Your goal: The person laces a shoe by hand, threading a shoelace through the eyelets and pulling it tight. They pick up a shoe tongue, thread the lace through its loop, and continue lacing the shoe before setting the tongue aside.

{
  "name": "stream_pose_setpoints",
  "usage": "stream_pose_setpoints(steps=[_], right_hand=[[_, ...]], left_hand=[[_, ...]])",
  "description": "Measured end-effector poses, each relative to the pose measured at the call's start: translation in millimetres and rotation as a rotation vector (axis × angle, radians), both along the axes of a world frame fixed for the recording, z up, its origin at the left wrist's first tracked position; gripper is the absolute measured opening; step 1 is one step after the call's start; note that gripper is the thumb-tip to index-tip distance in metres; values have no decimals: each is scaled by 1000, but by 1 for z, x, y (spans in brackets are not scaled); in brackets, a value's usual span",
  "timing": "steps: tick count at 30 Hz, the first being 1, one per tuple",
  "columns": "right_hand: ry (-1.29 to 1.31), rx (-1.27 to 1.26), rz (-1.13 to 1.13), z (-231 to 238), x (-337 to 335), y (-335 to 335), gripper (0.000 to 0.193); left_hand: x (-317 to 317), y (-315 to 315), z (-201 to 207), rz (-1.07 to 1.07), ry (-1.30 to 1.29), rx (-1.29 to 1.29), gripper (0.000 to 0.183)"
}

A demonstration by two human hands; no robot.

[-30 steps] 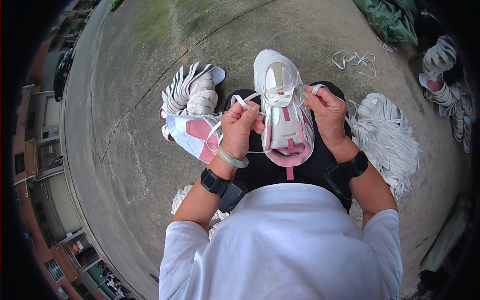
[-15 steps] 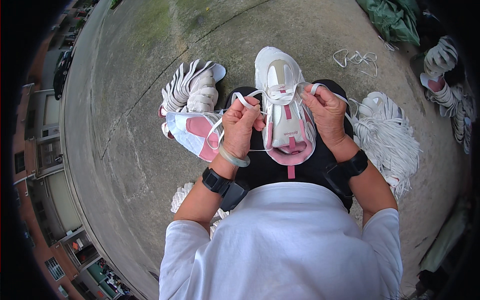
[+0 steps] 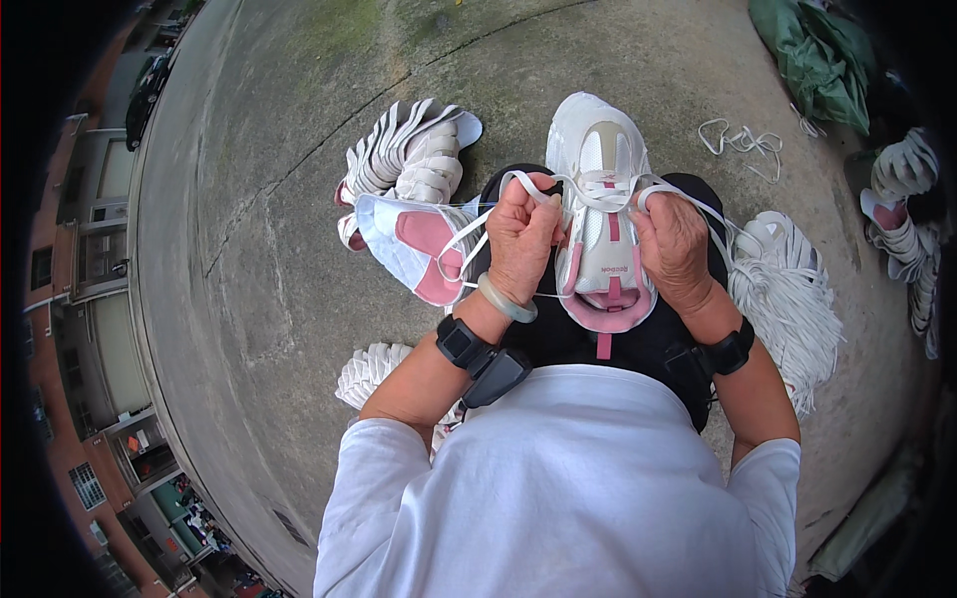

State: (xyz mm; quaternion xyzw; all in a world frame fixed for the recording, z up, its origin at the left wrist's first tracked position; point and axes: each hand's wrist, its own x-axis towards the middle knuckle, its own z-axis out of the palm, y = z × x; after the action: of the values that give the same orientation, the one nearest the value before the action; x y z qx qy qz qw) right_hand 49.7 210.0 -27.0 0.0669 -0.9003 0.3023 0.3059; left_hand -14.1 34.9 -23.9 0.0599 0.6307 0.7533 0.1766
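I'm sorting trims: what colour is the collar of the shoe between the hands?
The collar is pink, clearest in the head view.

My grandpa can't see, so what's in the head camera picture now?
A left hand and right hand hold the white shoelace of a pink-trimmed white sneaker. Stacked shoe uppers sit left, a heap of white laces right.

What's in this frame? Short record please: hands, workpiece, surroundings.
left hand: gripping white lace
right hand: gripping white lace
workpiece: white sneaker with pink trim, toe pointing away from the torso
lace path: across the sneaker between both hands
left side: stack of pale shoe uppers on concrete ground
right side: bundle of white laces
upper right: crumpled green sheet
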Motion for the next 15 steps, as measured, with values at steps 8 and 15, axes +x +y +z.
stream_pose_setpoints(steps=[8, 15], right_hand=[[-357, -643, -119, -10, -2, 2, 19], [-243, -588, -87, 4, 7, -4, 18]], left_hand=[[-5, 4, -9, -48, 28, 21, 15], [-20, -2, -8, -193, 96, -156, 12]])
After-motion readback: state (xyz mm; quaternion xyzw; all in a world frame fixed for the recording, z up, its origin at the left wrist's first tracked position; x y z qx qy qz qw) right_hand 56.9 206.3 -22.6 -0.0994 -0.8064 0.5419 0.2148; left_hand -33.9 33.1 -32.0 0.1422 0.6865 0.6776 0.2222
